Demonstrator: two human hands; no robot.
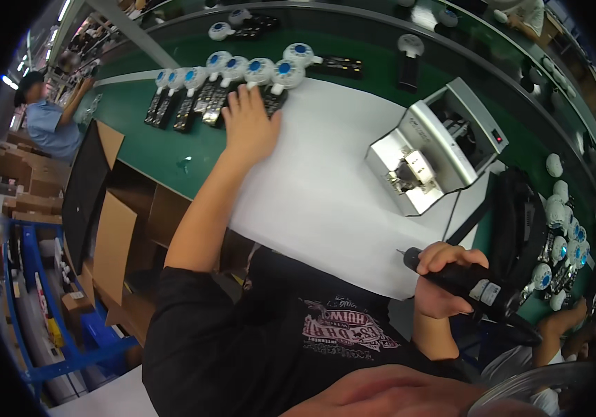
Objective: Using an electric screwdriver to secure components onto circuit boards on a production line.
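Observation:
My left hand reaches out to the row, its fingers stretched over the dark body of one unit near the row's right end. Each unit in the row has a round white head with a blue centre and a long black body with metallic parts. How firmly the fingertips touch that unit is partly hidden. In my right hand is a black electric screwdriver, its thin bit pointing left above the edge of the white sheet. A silver screw feeder stands to the right on the sheet.
Another white-headed unit lies behind the feeder. More units cluster at the far right, near a black bag-like item and another person's arm. Open cardboard boxes stand left of the green table. Someone in blue works farther left.

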